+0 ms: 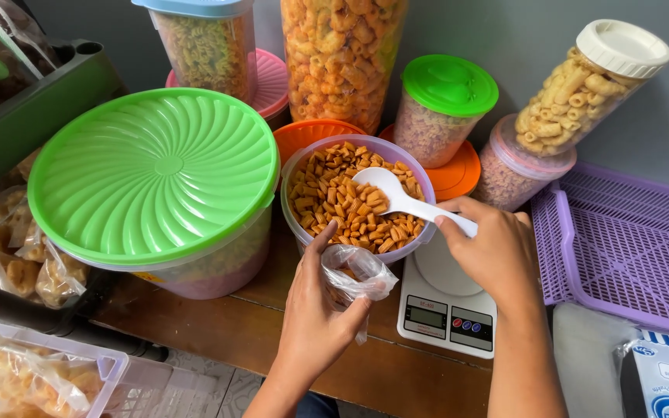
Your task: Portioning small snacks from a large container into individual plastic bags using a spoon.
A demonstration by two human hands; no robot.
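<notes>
Your left hand (315,321) hides most of the small clear bag (354,275) it pinches by the mouth, and your right hand (493,251) covers the end of the one white spoon (396,197) handle, its grip pressed together around it. The spoon's long axis runs from lower right to upper left, bowl resting on the snacks in the round container (354,201). Beneath sits one white scale (443,306) on the table (272,333), partly covered.

Wooden table (272,329) under tubs (156,178), scale (443,310)
</notes>
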